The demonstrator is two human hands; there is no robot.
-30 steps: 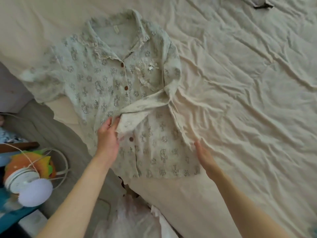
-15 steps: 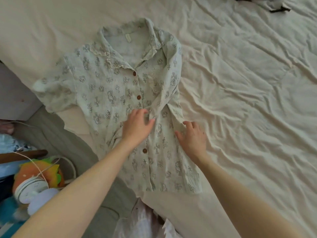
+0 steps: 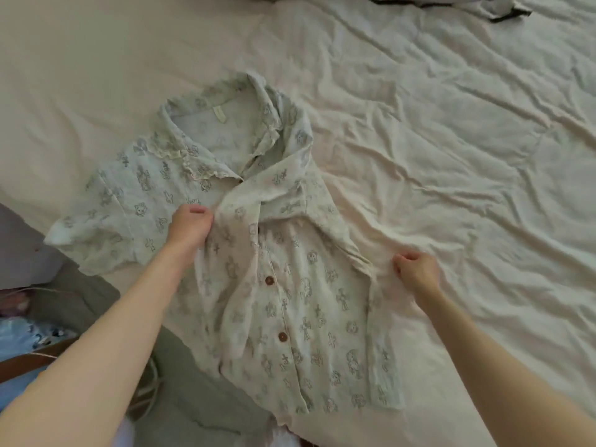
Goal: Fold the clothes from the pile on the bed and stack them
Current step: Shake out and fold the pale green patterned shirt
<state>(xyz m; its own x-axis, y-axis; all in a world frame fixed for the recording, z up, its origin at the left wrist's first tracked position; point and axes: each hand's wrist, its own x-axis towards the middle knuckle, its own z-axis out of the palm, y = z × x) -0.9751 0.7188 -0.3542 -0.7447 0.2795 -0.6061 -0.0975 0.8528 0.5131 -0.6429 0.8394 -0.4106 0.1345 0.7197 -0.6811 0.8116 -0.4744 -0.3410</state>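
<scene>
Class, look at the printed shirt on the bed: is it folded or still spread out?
Partly folded: the shirt has one sleeve turned in over its front; the other sleeve lies spread.

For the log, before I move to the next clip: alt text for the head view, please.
A person's two hands work a pale printed button-up shirt spread on a wrinkled cream bedsheet. The left hand grips fabric near the shirt's middle; the right hand pinches cloth at its right edge, where the right sleeve lies folded inward. Dark-edged clothing lies at the top.
</scene>
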